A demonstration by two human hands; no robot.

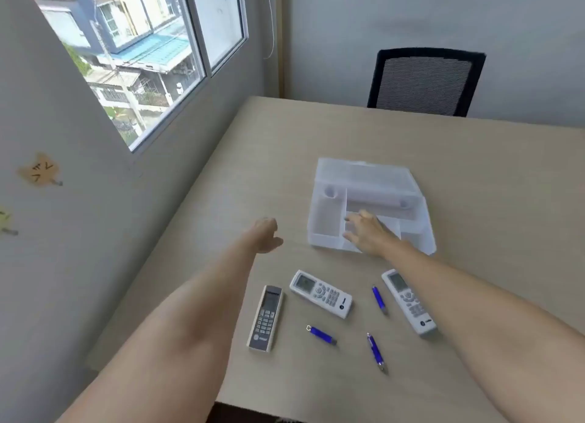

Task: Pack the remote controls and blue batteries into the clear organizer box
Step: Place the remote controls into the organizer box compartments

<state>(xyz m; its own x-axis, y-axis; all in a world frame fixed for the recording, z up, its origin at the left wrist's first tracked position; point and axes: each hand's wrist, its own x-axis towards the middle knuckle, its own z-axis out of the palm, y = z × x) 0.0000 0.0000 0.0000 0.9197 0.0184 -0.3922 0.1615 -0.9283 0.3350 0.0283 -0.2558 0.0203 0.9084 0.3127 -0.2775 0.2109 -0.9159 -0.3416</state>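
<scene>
Single head-worn wide-angle view, looking forward and down, close over a table (474,175), chair (424,81) beyond

open table (316,144) beyond organizer box (326,223)

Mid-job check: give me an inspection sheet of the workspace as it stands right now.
Surface: beige table, items lie on its near half.
Job's things: clear organizer box open, compartments look empty; three remotes outside it: grey remote, middle white remote, right white remote; three blue batteries loose on the table.
Clutter: nothing seen.
Grips: left hand empty, over the table left of the box; right hand open, fingers spread at the box's middle compartment.
Cables: thin cord hanging by the window.
Surroundings: window left, black chair behind the table.
</scene>
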